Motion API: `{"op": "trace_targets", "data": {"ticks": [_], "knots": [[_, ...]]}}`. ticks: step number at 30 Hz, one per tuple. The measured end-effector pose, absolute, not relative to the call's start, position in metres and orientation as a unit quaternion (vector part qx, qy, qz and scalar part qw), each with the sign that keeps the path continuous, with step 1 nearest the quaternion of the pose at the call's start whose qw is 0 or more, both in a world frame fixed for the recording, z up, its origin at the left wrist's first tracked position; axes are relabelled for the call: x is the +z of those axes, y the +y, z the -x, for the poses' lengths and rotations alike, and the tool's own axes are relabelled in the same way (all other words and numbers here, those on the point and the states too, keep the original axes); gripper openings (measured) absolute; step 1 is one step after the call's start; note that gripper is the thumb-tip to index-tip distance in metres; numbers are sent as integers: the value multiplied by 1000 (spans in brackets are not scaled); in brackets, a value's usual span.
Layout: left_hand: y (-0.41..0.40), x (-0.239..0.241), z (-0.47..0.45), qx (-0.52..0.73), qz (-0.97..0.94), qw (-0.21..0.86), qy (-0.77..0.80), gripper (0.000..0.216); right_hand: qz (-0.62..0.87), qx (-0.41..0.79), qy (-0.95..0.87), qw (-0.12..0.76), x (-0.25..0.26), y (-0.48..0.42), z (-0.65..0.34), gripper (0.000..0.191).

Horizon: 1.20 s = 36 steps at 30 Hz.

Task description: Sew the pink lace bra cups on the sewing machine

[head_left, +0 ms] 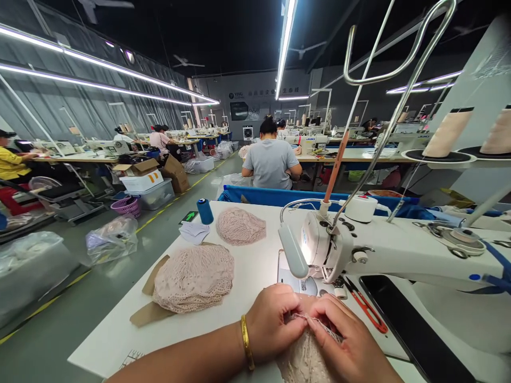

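Head view is showing the left hand point(273, 322) and right hand point(351, 346) both pinching the lace piece point(305, 356). A sewing machine point(399, 250) is sitting just beyond them on the surface point(255, 266).

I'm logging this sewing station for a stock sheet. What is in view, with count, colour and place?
Pink lace fabric piece: one, pinched between both hands, near edge.
Pink lace stacks: two, one on brown cardboard, one further back.
Blue thread spool: one, table's far edge.
White sewing machine: one, right.
Red thread snips: one, under machine arm.
White work table: one.
Person in grey shirt: one, seated ahead.
Left hand: gold bangle on wrist.
Right hand: beside it.
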<state>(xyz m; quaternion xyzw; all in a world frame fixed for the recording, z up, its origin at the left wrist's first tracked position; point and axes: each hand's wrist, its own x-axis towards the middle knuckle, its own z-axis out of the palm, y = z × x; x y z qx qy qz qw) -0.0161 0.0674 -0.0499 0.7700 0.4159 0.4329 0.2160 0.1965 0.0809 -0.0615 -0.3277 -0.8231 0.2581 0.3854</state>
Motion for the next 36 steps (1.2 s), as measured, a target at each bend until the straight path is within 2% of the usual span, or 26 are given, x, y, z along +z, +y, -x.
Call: {"op": "trace_targets", "data": {"ticks": [3,7,13,18,23,30,36], "knots": [[67,-49,14,457,-767,213,396,9,316,230,-829,401,-62,80,-194,26],[66,-52,9,478,-733,270,401,12,313,215,-824,421,-62,79,-193,25],[63,-52,7,475,-704,265,456,16,296,207,-831,423,-65,82,-196,25],[64,-45,7,471,-701,315,433,20,319,221,-817,426,-67,81,-195,26],[65,-49,6,472,-696,299,450,6,285,185,-839,425,-65,87,-198,24],[67,-53,8,462,-692,309,460,13,347,208,-817,410,-65,79,-195,30],[70,-50,9,410,-701,302,499,18,375,175,-822,392,-74,87,-196,31]]}}
